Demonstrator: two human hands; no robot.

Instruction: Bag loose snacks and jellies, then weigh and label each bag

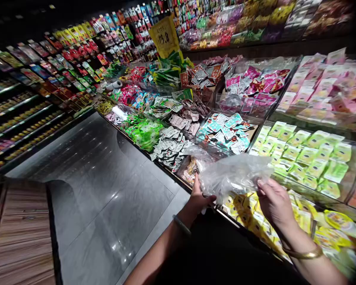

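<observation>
A clear, crumpled plastic bag stretches between my two hands above the snack bins. My left hand grips the bag's left end, with the thumb in front and a finger raised at its side. At the other end, my right hand pinches the bag's edge between thumb and fingers. The bag looks flat, and no contents show through it. Below it lie yellow snack packets; small wrapped pieces in a bin show just beyond my left hand.
Green packets fill a divided bin at right, with pink packets behind. Teal packets and grey-white packets lie ahead. A yellow price sign stands over the bins. Grey tiled floor and a wood-grained surface are at left.
</observation>
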